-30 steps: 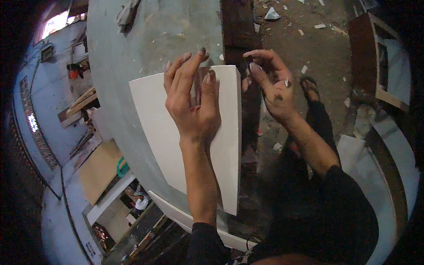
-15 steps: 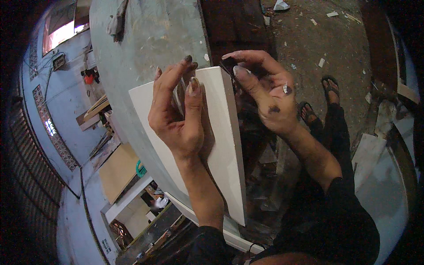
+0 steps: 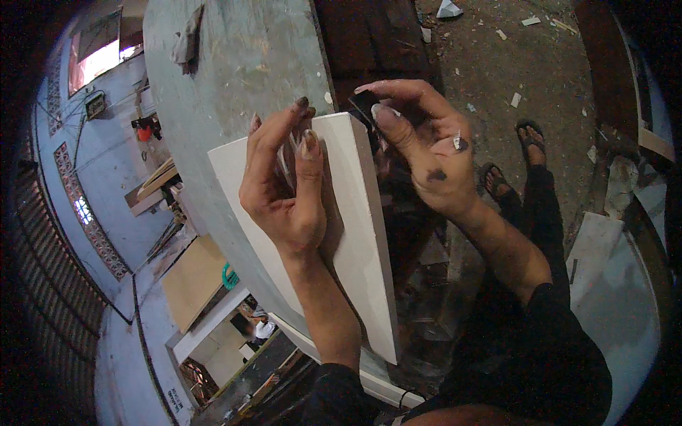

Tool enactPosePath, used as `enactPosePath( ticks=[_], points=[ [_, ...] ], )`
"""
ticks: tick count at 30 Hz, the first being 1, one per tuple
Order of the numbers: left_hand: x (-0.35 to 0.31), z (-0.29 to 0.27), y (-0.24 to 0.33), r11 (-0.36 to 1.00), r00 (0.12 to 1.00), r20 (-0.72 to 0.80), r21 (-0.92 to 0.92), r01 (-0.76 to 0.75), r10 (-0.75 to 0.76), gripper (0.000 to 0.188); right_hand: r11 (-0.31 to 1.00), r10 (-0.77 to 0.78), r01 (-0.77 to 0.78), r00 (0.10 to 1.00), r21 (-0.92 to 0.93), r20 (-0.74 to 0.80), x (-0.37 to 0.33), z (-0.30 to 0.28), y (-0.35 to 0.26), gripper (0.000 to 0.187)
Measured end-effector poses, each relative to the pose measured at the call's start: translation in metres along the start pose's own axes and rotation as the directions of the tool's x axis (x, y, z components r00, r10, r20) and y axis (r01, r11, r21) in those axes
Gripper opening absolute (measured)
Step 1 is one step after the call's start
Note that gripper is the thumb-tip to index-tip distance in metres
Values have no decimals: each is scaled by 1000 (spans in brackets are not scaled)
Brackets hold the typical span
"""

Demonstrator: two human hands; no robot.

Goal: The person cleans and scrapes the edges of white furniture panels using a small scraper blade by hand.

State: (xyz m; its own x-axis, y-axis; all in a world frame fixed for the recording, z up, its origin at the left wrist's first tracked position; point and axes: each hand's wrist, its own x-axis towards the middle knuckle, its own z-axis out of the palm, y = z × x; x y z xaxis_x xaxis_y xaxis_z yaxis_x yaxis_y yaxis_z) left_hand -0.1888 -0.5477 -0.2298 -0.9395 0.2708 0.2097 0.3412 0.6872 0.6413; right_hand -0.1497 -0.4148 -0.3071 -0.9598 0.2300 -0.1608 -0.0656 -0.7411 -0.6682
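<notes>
Head view: the right hand (image 3: 433, 149) pinches 1 black piece (image 3: 364, 106) between thumb and index finger. The lower part of this piece is covered by the thumb, and its full outline cannot be made out. The visible part is thin, flat and dark, and slants with its upper end away from the person and to the left. It sits just beside the far right corner of the white panel (image 3: 359, 241); contact cannot be confirmed.

The left hand (image 3: 284, 192) is half curled above the panel, thumb facing the fingers across a narrow gap. A pale sliver shows in the gap; whether the hand grips anything cannot be told. This hand and the left forearm (image 3: 323, 312) cover the panel's middle and much of its near left side.

The panel lies on the grey-green surface (image 3: 241, 92), at its right edge, with the far right corner projecting past that edge. Its long axis runs away from the person, the far end leaning left. The panel is off-white and matt, wider at the far end, with 1 thick side face visible on the right and a shadow beside the left thumb.
</notes>
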Motion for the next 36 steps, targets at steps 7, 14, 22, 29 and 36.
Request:
enactPosePath(
  ticks=[7,14,22,29,36],
  points=[
    [-1,-2,7,999,999,2,27,43,-43,27,997,-63,64,998,-33,14,3,4,2,19],
    [-1,-2,1,999,1000,7,44,-24,23,26,994,-87,90,995,-67,40,7,2,4,16],
    [-1,-3,1,998,1000,6,54,-21,21,26,972,-192,199,979,-126,60,10,2,8,15],
    [1,-1,4,999,1000,12,48,-14,13,26,890,-387,413,908,-192,158,5,-10,21,22],
    [0,1,4,999,999,-6,31,32,-32,27,997,-78,75,988,-33,-133,-3,-11,12,27]
  ],
)
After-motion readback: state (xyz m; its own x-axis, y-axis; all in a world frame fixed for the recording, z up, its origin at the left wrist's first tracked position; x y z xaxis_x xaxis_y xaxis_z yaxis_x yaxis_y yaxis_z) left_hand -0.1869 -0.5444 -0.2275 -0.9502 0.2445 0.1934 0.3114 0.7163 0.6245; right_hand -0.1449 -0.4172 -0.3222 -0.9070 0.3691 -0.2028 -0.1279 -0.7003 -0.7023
